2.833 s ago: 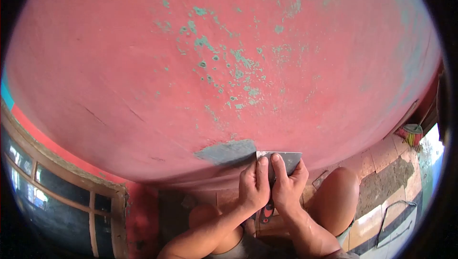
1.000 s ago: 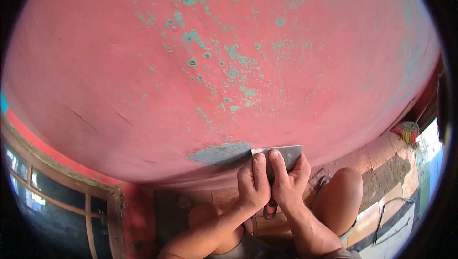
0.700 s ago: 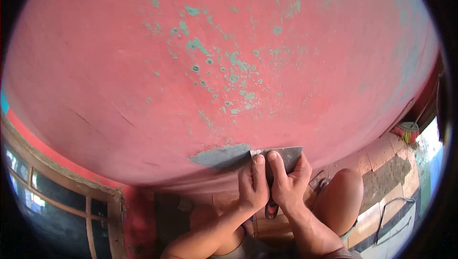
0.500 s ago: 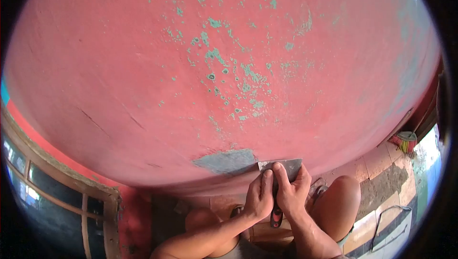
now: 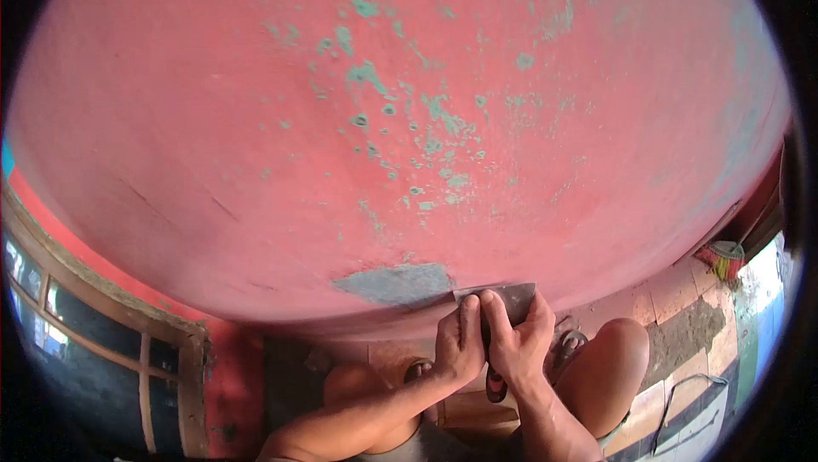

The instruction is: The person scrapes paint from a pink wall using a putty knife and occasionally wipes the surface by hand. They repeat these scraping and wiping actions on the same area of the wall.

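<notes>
A putty knife (image 5: 516, 298) with a wide metal blade and a dark handle is gripped by both hands. The blade's edge meets the lower part of the pink wall (image 5: 579, 189), just right of a bare grey patch (image 5: 396, 284). My left hand (image 5: 460, 347) is closed on the left side of the tool, thumb pointing up along it. Around the handle and the base of the blade, my right hand (image 5: 517, 338) is closed too, its thumb pressed on the blade. The handle's lower end shows below the hands.
Flaked spots of green paint (image 5: 443, 117) mark the wall's middle. A wooden-framed window (image 5: 145, 360) stands at left. On the right are a broom head (image 5: 724, 258), floor tiles and a strip of rubble (image 5: 686, 338). My bent knee (image 5: 609, 368) is beside my right arm.
The view has shifted slightly, so the wall marks sit a little further left. Both hands keep their hold on the putty knife, its blade still at the wall near the grey patch.
</notes>
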Demonstrator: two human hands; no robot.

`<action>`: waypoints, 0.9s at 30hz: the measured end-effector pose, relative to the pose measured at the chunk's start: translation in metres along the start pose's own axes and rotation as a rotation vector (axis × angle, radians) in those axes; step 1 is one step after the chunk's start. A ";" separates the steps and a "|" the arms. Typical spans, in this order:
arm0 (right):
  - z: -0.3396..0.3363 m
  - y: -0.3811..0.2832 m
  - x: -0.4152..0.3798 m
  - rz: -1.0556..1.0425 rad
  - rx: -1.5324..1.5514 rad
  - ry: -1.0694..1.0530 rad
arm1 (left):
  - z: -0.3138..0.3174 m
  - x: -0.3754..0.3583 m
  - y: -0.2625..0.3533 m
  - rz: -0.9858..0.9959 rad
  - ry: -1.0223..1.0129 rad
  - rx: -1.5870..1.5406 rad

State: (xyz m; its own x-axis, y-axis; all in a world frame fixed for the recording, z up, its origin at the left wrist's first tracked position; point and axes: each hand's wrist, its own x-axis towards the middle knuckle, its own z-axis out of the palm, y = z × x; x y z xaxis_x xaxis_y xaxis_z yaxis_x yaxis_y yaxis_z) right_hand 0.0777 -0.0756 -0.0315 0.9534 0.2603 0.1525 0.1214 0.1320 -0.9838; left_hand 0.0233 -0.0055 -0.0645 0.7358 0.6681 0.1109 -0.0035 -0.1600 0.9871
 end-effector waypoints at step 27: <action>-0.003 0.006 -0.003 0.071 0.038 -0.033 | -0.007 0.002 -0.011 -0.031 -0.069 -0.007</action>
State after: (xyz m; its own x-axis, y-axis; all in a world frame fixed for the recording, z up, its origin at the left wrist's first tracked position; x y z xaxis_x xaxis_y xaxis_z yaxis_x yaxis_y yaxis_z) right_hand 0.0762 -0.0781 -0.0379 0.9497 0.3011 0.0865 0.0430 0.1482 -0.9880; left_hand 0.0195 0.0027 -0.0743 0.7803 0.6213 0.0718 0.0155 -0.1340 0.9909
